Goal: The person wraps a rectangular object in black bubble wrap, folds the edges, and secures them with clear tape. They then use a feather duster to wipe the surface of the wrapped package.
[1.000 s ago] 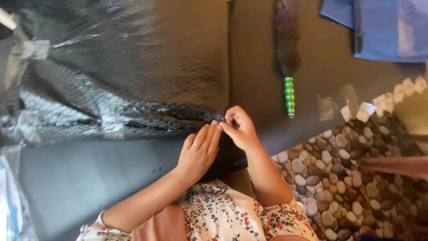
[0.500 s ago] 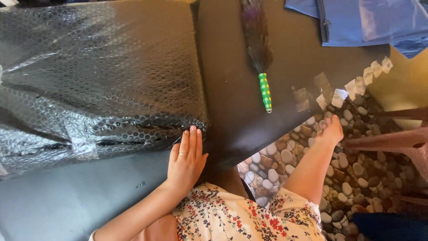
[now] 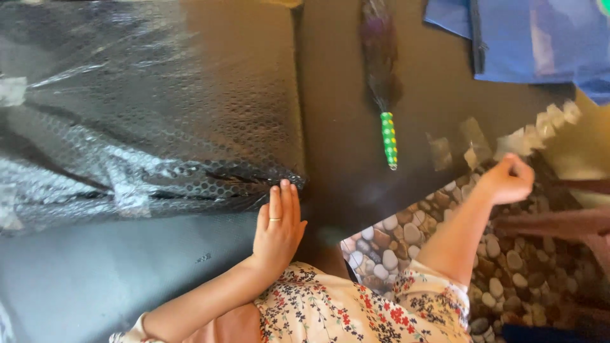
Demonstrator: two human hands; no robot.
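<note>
At my left grip (image 3: 277, 225): flat, released, fingertips touching bubble wrap (image 3: 152, 121) edge on worktop (image 3: 127, 273). Right grip (image 3: 508, 180) clenched, well apart, beyond green-handled brush (image 3: 388, 138); contents, cannot tell.

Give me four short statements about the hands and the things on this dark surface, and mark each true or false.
1. The left hand lies flat, fingertips at the edge of the bubble-wrapped bundle. True.
2. The right hand grips the green dotted handle. False: it is well apart from it, closed, over the pebble-patterned floor.
3. Blue fabric lies at the upper right. True.
4. The left hand wears no ring. False: a ring shows on one finger.
</note>
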